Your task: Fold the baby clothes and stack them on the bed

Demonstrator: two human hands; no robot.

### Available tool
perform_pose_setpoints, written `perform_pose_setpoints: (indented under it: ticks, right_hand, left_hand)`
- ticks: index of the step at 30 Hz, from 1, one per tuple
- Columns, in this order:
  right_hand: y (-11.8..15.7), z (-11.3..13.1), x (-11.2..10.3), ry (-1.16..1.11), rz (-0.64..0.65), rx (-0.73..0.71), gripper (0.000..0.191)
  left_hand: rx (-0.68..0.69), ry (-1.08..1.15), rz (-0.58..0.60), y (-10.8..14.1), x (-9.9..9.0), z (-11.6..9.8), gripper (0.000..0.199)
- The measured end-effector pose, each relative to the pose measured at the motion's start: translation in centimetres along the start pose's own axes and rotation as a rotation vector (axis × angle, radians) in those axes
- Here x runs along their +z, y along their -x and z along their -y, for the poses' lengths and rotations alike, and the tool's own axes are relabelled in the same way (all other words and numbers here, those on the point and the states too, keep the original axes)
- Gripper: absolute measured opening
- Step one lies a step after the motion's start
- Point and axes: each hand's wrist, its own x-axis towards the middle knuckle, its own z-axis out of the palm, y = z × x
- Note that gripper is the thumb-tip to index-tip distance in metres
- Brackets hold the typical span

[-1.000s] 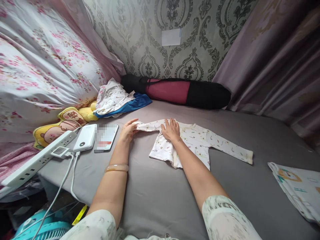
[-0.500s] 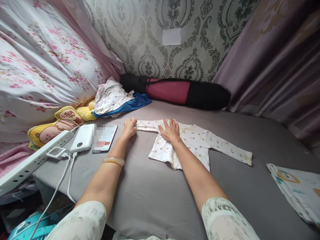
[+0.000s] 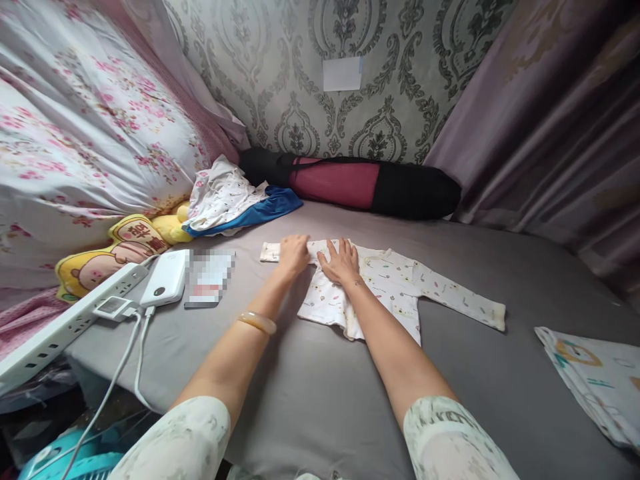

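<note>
A small white long-sleeved shirt (image 3: 385,283) with a scattered print lies spread on the grey sheet (image 3: 320,400). Its right-hand sleeve stretches out flat, and the left-hand sleeve reaches out past my left hand, the cuff showing. My left hand (image 3: 294,255) is closed over the middle of that left sleeve with its fingers curled; the fingertips are partly hidden. Close beside it, my right hand (image 3: 341,262) presses flat on the shirt near the shoulder, its fingers spread.
A folded printed cloth (image 3: 595,380) lies at the right. Bunched clothes (image 3: 225,193), a black-and-red long bag (image 3: 340,183) and a yellow cushion (image 3: 115,253) line the back and left. A power strip (image 3: 65,327), power bank (image 3: 165,277) and phone (image 3: 210,280) sit at left.
My left hand has moved right along the sleeve from the cuff to mid-sleeve, leaving the cuff uncovered. My right hand stays in place on the shirt.
</note>
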Motion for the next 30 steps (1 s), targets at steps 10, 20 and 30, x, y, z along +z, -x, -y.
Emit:
perform_pose_setpoints:
  ticks: [10, 20, 30]
  right_hand:
    - [0.0, 0.1, 0.0, 0.018, -0.016, -0.003, 0.061]
    - [0.0, 0.0, 0.1, -0.055, 0.0, 0.001, 0.063]
    - [3.4, -6.6, -5.4, -0.472, -0.312, 0.006, 0.043]
  left_hand:
    - [0.037, 0.086, 0.18, 1.0, 3.4, 0.5, 0.058]
    - [-0.21, -0.07, -0.101, 1.6, 1.2, 7.0, 0.044]
    - [-0.15, -0.047, -0.108, 4.7, -0.9, 3.5, 0.027]
